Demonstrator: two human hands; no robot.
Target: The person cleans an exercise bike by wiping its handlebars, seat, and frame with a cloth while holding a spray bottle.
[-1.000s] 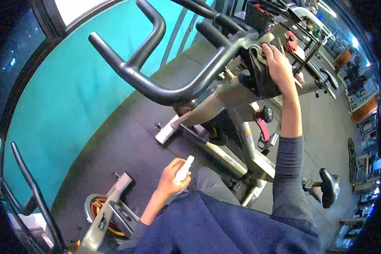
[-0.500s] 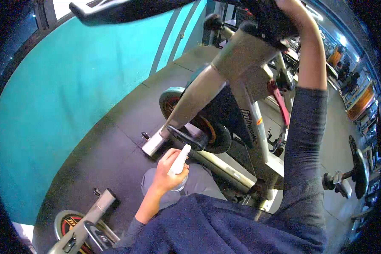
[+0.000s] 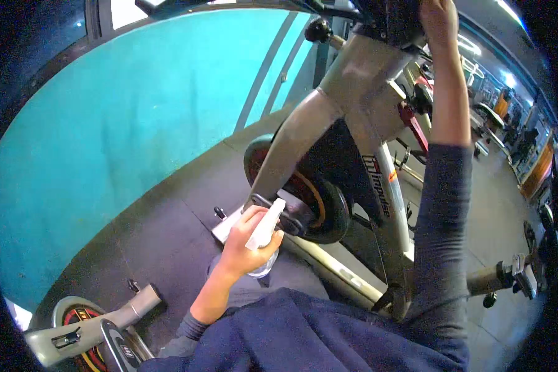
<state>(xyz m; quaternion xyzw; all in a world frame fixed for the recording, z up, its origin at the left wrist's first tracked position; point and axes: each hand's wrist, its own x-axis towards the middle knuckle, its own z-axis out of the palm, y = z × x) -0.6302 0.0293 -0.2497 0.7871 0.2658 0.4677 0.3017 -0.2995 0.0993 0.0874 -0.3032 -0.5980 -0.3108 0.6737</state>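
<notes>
My left hand is closed around a spray bottle with a white trigger head. The bottle's clear body shows below the fingers, over my lap. In front of me stands an exercise bike with a grey frame and "impulse" lettering. At the top edge my right hand is curled against the side of the bike's black console or handlebar mount. What those fingers hold, if anything, is hidden. Just beyond the bottle is the bike's black pedal, near its flywheel.
A second exercise bike stands at the lower left. A turquoise wall runs along the left side. Dark floor tiles lie between wall and bikes. More gym equipment lines the right background.
The view has shifted, and the bike's handlebar sits higher in it. My right hand has moved slightly up. My left hand still grips the spray bottle.
</notes>
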